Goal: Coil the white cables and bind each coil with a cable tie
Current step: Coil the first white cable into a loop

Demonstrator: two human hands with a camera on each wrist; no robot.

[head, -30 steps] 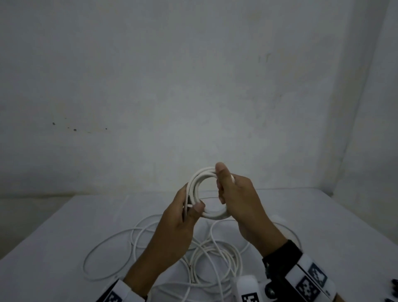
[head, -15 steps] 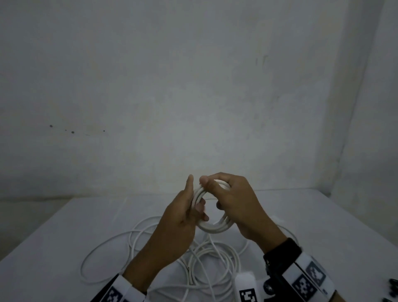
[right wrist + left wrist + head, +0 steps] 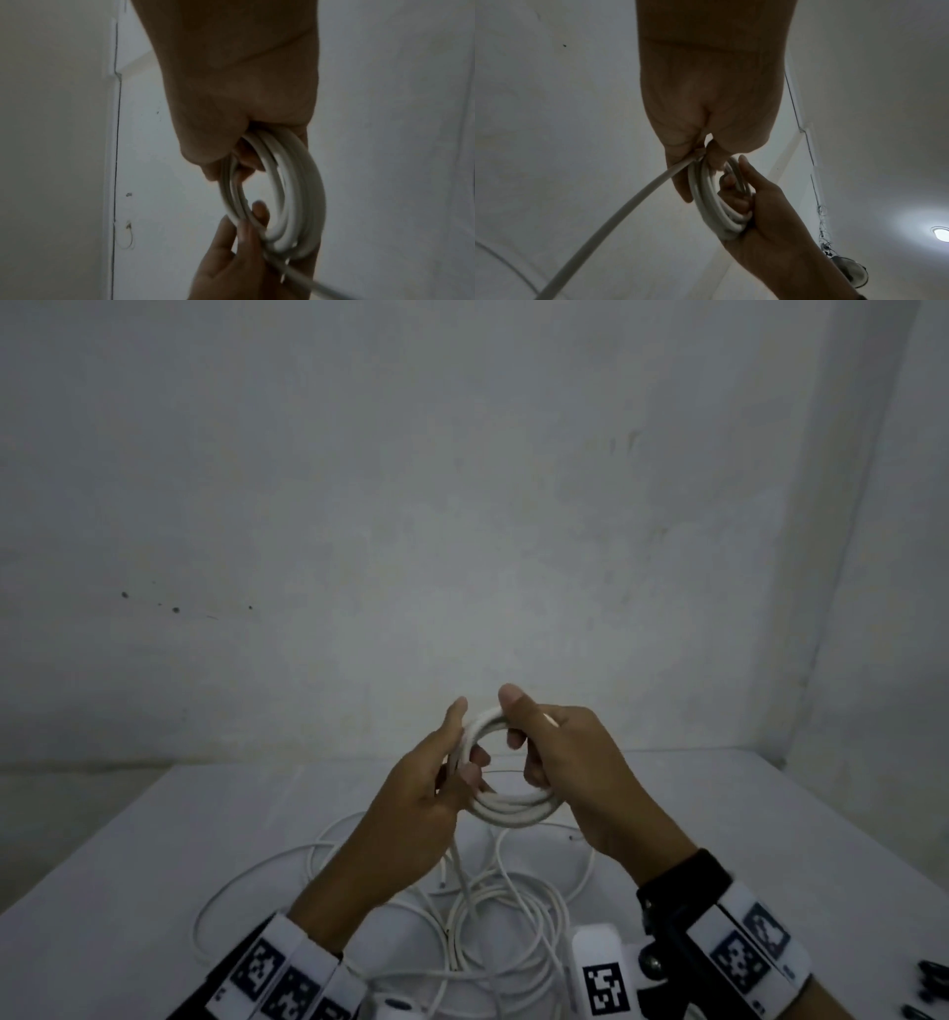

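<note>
A small coil of white cable (image 3: 513, 809) is held upright above the table between both hands. My left hand (image 3: 464, 742) pinches the coil's left side, thumb along the outside and fingers through the ring. My right hand (image 3: 516, 721) grips the top and right side, thumb tip raised above the loop. In the left wrist view the left hand (image 3: 700, 160) clamps the coil (image 3: 721, 215) while a loose tail (image 3: 616, 219) runs down to the lower left. In the right wrist view the right hand (image 3: 241, 154) curls round the coil (image 3: 298, 192).
Several loose loops of white cable (image 3: 493, 922) lie tangled on the white table (image 3: 154, 865) below the hands. Small dark objects (image 3: 932, 991) sit at the table's near right edge. Walls stand close behind and to the right.
The right hand has shifted its hold on the coil's top, and its thumb now points up again. The left thumb has straightened along the coil's left side. The coil stays in both hands.
</note>
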